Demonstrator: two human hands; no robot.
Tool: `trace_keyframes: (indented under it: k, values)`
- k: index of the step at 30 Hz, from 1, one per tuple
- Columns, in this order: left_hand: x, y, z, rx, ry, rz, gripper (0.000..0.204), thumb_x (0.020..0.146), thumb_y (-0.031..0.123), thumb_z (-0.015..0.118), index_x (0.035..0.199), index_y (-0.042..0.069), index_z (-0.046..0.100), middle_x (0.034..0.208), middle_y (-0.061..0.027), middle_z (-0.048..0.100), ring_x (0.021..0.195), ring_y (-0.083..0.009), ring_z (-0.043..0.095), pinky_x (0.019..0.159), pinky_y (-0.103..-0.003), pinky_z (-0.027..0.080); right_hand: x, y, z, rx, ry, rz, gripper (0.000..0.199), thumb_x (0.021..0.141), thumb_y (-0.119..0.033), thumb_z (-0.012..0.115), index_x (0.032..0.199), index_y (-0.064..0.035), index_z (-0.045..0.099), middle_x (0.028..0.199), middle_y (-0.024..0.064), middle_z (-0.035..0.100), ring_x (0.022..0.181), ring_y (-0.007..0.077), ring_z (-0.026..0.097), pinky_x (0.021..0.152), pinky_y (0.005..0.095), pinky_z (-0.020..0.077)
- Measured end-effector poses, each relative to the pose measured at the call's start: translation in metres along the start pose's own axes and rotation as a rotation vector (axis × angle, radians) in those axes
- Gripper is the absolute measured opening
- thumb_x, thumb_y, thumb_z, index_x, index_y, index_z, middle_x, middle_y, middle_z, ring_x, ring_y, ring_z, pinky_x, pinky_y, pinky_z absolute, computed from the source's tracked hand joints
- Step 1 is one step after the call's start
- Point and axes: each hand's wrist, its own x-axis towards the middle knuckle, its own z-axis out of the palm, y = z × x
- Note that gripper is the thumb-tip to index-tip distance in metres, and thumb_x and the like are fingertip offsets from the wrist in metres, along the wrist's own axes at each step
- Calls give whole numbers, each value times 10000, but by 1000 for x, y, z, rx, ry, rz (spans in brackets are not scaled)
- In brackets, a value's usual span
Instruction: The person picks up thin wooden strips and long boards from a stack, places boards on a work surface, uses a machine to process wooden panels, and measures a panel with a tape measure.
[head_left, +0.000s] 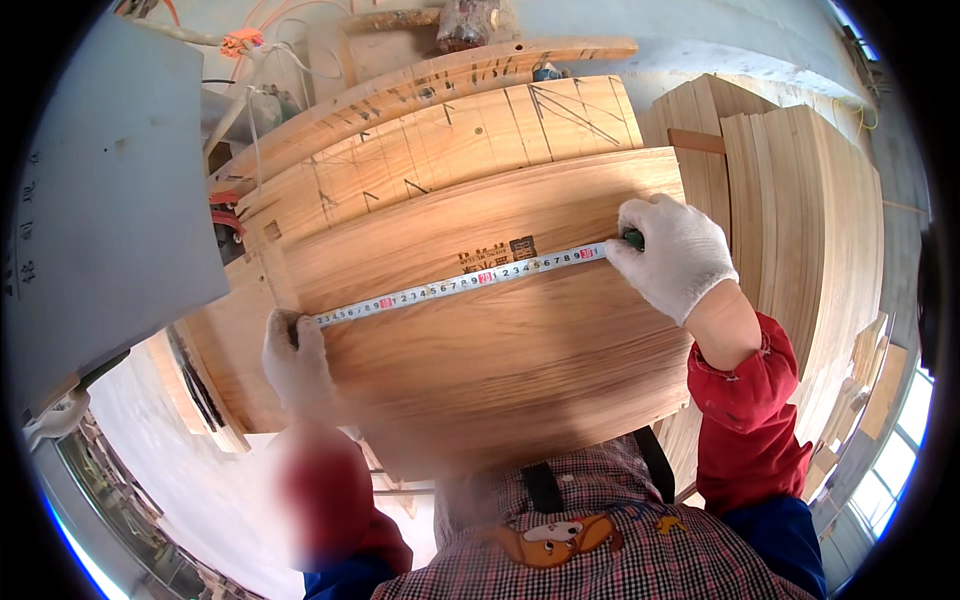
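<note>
A white tape measure blade (485,277) is stretched across a wide wooden board (500,350) in front of me. My left hand (298,360), in a white glove, pinches the blade's end at the board's left edge. In the white-gloved right hand (675,250) is the tape's case, mostly hidden; only a bit of green shows between the fingers. The blade runs slightly upward from left to right and lies close to the board's face. Dark stamped marks (523,248) sit just above the blade.
Behind the board lies a plank with pencilled lines (460,140), and beyond it a curved wooden strip (430,95). Stacked boards (790,210) stand at the right. A grey panel (110,190) juts in from the left. Cables and an orange connector (241,42) are at the far left.
</note>
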Motion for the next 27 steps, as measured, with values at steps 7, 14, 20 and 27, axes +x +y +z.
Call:
trace_keyframes:
  k: [7, 14, 20, 27]
  values:
    - [1, -2, 1, -29, -10, -16, 100, 865, 53, 514, 768, 30, 514, 602, 10, 456, 509, -57, 388, 457, -236, 330, 2, -1, 0, 19, -7, 16, 248, 817, -293, 636, 811, -45, 647, 809, 140, 641, 757, 314, 639, 691, 400, 517]
    - [0, -1, 0, 1, -6, -24, 99, 866, 51, 505, 769, 32, 514, 608, 15, 449, 517, -52, 383, 459, -230, 328, 1, 0, 1, -1, 13, -15, 238, 828, -292, 621, 817, -59, 666, 806, 143, 663, 759, 316, 663, 682, 404, 540]
    - [2, -10, 1, 8, 0, 7, 93, 863, 41, 499, 772, 31, 515, 607, 12, 452, 522, -54, 387, 467, -235, 335, 1, 1, 3, -6, 26, -25, 239, 829, -288, 621, 797, -55, 662, 794, 148, 662, 748, 317, 664, 671, 399, 542]
    - [2, -9, 0, 56, 0, 18, 86, 860, 39, 503, 775, 30, 517, 614, 11, 454, 534, -59, 387, 478, -239, 340, 2, 0, 2, -6, 1, -8, 241, 837, -288, 612, 801, -55, 660, 813, 143, 661, 749, 306, 664, 676, 397, 543]
